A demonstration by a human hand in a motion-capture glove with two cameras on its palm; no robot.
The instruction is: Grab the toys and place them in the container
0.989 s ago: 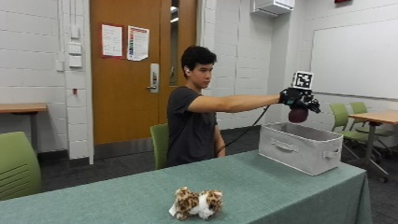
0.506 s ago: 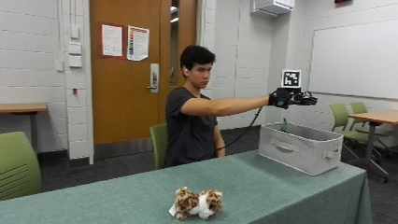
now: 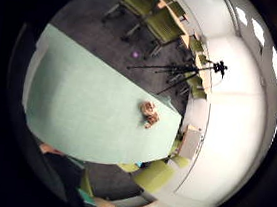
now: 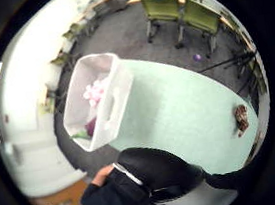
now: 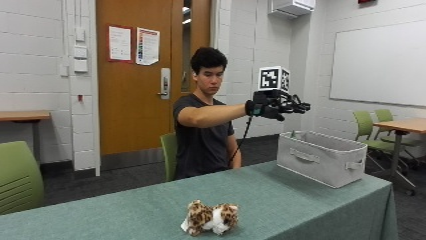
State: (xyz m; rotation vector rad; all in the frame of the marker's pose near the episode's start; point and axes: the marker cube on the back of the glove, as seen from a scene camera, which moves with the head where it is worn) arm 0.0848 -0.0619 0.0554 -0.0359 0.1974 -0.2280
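My gloved right hand [image 5: 274, 106] is held out at shoulder height with fingers spread and nothing in it, above the table and a little to the door side of the container. The grey fabric container [image 5: 323, 157] stands at the table's right end. From above, the container [image 4: 121, 92] holds a pink toy [image 4: 94, 91] and a dark red toy [image 4: 91, 126]. A spotted leopard plush [image 5: 212, 218] lies on the green table [image 5: 299, 200] near its front edge, far below and left of the hand. The same plush [image 3: 150, 114] [image 4: 241, 118] lies alone near the table's corner.
Green chairs stand at the left [image 5: 18, 175] and behind the table [image 5: 170, 150]. A second table [image 5: 403, 125] with green chairs [image 5: 373, 131] is at the right. A tripod [image 3: 182, 71] stands on the floor beyond the table.
A second ago the hand held a dark red toy over the container. The toy has left the hand, which has since moved left, away from above the container, with fingers spread.
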